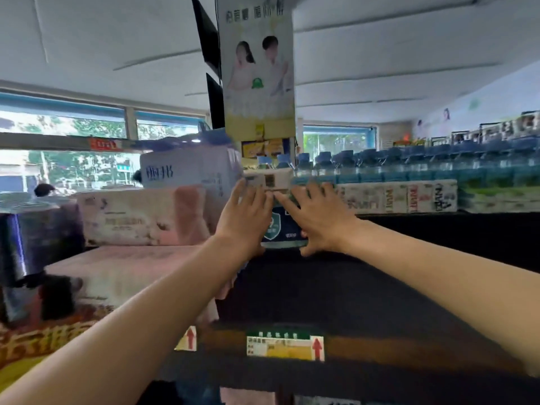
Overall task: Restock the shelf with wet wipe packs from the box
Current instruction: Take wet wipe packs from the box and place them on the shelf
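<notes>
Dark top shelf [380,287]: navy-and-white soft wet wipe pack [282,229] stands far on it, a white pack [268,178] stacked above. Row of blue-capped clear bottles [409,168] to the right. My left hand [244,217] and right hand [317,219], fingers spread straight, press the navy pack's front.

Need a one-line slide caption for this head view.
Both hands, left hand and right hand, press a dark blue wet wipe pack upright onto the black shelf.
</notes>
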